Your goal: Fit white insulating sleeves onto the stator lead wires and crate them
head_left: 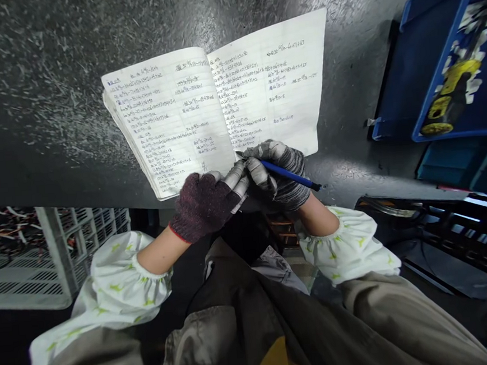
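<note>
Dark bench (72,38) bears white paper notebook (220,105) beyond maroon-gloved left hand (205,203), grip unclear; grey-gloved right hand (285,185) pinches slim blue pen (288,174); gloved rubbing may smudge notebook.

We seem to be in a workshop or factory: a scratched dark bench (72,44) spans the upper frame, and a blue bin (430,44) at upper right holds what looks like a yellow-and-black tool (451,90). At the left edge we see a slatted crate (59,259) with small parts (8,223); mid-frame, knitted work gloves (203,205) over a figure-filled notebook (171,115).
</note>
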{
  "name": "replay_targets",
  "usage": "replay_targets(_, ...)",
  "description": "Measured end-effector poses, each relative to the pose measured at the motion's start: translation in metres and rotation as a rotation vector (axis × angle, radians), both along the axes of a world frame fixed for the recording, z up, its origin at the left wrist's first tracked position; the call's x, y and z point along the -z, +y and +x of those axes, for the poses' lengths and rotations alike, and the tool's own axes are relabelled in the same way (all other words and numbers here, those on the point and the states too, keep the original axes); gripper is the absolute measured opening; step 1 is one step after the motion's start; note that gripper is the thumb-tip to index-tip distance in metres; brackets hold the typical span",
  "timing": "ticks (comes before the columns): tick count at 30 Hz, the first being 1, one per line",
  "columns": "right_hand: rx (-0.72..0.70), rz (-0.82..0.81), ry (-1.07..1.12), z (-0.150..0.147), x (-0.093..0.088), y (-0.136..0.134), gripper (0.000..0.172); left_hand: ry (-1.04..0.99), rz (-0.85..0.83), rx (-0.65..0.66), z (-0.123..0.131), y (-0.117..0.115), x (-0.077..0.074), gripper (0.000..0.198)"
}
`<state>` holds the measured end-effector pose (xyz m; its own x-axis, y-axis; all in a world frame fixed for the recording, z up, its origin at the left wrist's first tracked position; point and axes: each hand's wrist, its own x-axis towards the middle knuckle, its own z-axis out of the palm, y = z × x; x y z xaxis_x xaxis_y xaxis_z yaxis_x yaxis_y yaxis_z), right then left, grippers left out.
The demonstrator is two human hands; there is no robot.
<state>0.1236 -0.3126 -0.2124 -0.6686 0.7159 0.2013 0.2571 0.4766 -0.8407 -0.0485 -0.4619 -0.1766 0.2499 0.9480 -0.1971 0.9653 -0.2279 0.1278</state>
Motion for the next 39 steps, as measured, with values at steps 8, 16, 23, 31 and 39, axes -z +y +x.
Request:
replay_targets(8, 0.016, -0.030, -0.020, 0.000, -0.002, 0.001, 0.015, -0.037, -0.044, 0.002, 0.000, 0.004, -0.011, 0.050)
replay_targets(16, 0.044, 0.015, -0.037, -0.002, -0.005, 0.000, 0.018, -0.029, -0.053, -0.027, 0.002, 0.007, -0.012, 0.048)
replay_targets(23, 0.084, 0.080, 0.100, 0.001, -0.003, 0.001, 0.019, -0.035, -0.077, -0.039, 0.003, 0.007, -0.012, 0.050)
replay_targets(31, 0.056, 0.197, 0.067, 0.002, -0.001, 0.002, 0.017, -0.072, -0.079, -0.032, 0.001, 0.003, -0.009, 0.053)
replay_targets(39, 0.028, 0.084, 0.054, 0.003, -0.004, 0.002, 0.014, -0.128, -0.084, -0.025, 0.000, 0.003, -0.007, 0.053)
